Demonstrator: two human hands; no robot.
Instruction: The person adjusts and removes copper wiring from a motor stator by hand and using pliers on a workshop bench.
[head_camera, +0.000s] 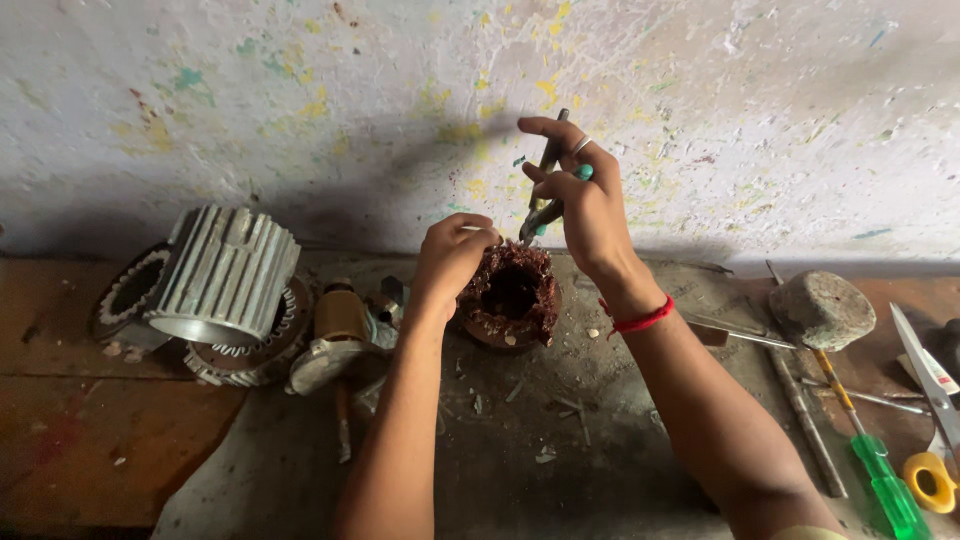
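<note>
Centrally, rusty-brown wound stator (512, 295) steadied by left hand (452, 255); right hand (585, 205) grip pinching pliers (545, 185).

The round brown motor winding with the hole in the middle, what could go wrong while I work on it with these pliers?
1. The left hand grips the round brown copper winding right beside the tips of the dark metal pliers in the right hand; a slip could nick the fingers.
2. Cut bits could fly up.
</note>
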